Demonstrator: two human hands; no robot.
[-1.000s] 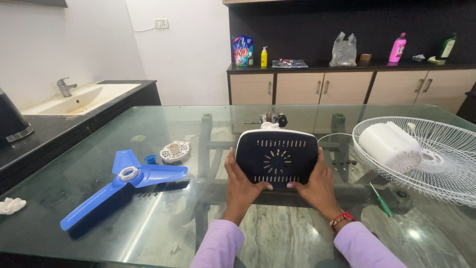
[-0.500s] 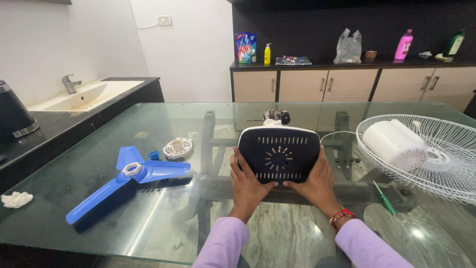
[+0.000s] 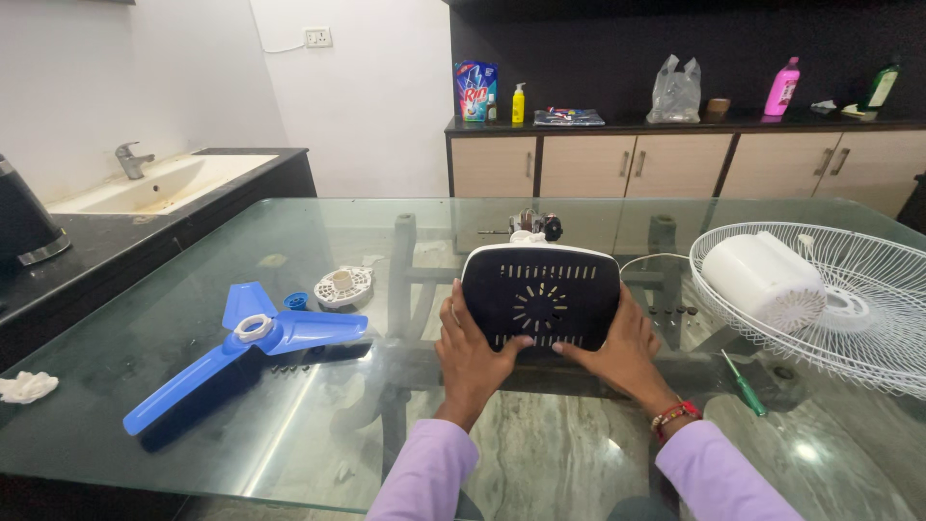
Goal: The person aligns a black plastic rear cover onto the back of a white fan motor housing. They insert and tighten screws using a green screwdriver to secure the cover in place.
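The black cover [image 3: 540, 307] is clamped between the left hand [image 3: 470, 352] at 9 o'clock and the right hand [image 3: 625, 352] at 3 o'clock, best kept level on the desk [image 3: 289, 425].

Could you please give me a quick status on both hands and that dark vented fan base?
Left hand and right hand clasp the dark vented base by its sides, on the glass table. Blue fan blade left, white grille right, both apart. Nothing in the way.

Bright, sharp (glare on glass)

Both hands [image 3: 473, 352] [image 3: 622, 347] clasp black vented panel [image 3: 540, 297] — glass table [image 3: 289, 425].
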